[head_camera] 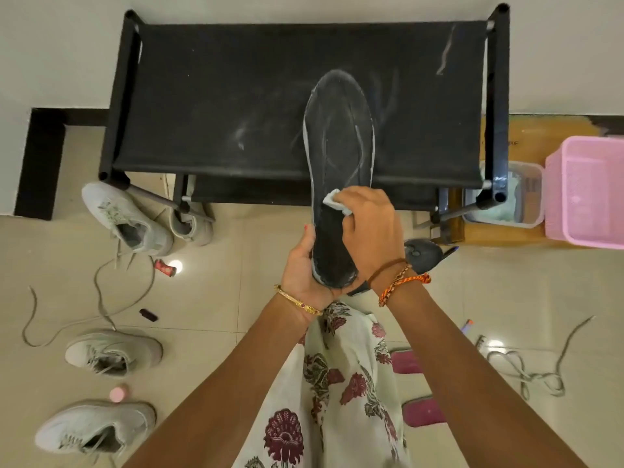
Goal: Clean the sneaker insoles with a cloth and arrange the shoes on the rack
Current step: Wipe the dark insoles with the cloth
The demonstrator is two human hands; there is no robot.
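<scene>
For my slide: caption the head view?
Left hand holds insole; right hand wipes it with cloth.

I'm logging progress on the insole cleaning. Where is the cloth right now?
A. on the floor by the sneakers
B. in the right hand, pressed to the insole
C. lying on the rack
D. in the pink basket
B: the right hand pinches the cloth against the insole, whose heel the left hand holds.

Soft, even indoor light fills the scene. Two bright lamp glares sit on the glossy floor tiles, left and right. Shadows stay faint. Wide-angle distortion bends the far rack; detail looks slightly soft.
</scene>
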